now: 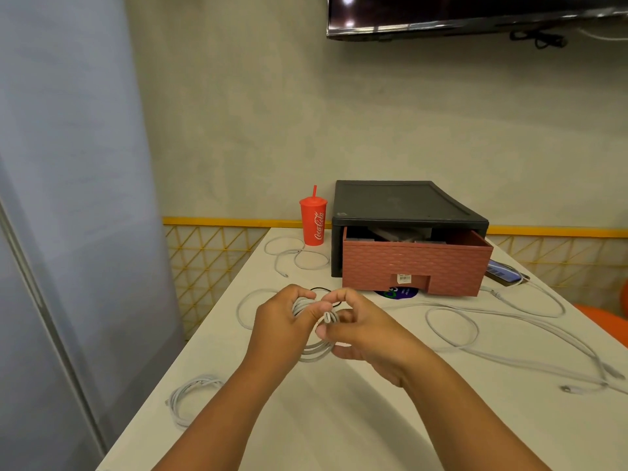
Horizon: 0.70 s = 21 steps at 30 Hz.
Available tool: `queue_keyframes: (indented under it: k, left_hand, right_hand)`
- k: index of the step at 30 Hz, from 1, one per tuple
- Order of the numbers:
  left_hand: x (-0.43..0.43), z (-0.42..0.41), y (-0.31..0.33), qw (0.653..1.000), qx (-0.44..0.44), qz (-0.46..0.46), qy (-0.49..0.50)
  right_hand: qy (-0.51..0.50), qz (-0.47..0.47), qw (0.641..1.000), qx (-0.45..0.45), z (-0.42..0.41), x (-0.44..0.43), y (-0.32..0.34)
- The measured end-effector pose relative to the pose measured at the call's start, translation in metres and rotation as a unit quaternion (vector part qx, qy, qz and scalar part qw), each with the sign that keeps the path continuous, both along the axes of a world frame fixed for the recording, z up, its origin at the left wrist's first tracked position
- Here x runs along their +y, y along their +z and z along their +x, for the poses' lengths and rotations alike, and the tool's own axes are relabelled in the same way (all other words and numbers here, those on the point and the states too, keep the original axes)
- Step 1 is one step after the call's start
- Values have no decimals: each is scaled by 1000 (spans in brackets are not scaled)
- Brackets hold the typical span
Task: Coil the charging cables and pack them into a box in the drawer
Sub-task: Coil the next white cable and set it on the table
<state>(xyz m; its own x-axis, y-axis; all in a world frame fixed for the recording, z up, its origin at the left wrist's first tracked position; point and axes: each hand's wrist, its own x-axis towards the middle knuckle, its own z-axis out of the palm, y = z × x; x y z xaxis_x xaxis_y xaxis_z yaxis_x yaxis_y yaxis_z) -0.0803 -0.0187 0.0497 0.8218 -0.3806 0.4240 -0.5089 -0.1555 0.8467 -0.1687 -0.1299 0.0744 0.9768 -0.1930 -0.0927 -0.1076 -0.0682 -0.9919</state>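
Observation:
A coiled white charging cable (316,351) hangs between both hands above the white table (373,419). My left hand (285,321) grips the coil's left side. My right hand (360,331) pinches the cable's end against the loops at the top. Behind them stands a black drawer unit (407,205) with its brown drawer (414,266) pulled open; grey boxes show inside. A bundled white cable (190,396) lies near the table's left edge. Loose white cables lie at the back left (295,256) and across the right (475,324).
A red cup with a straw (313,222) stands left of the drawer unit. A phone (503,271) lies right of the drawer, plugged into a cable. A thin black loop (323,289) lies behind my hands. The table's left edge drops off beside a grey partition.

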Motion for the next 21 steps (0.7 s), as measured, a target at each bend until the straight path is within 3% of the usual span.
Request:
queue_keyframes:
  k: [3,6,8,12,15,18,20,21]
  left_hand:
    - [-1,-2,4,1000,-27,-3,11]
    - [2,2,4,999,-18,-2,38]
    - [4,6,3,999,-3,2,47]
    - [5,7,6,999,23,15,39]
    - [6,7,13,991,132,-19,6]
    - [3,-2,19,951,275,-130,-60]
    - [-2,-10,23,925,321,-182,-87]
    - [-4,-13,25,922,324,-193,-88]
  right_hand:
    - [-38,-145,986,-72,-2,7,1]
    - [-171,-293,922,-188,-2,8,1]
    - [-192,-271,918,-218,-2,3,3]
    - [-151,-160,955,-201,-9,-12,18]
    - [-166,-257,935,-180,-16,-24,22]
    - [-172,-427,874,-154,-16,-29,11]
    - [-193,-492,838,-134,-12,-26,-2]
    - [-205,-487,838,-137,-10,-22,-10]
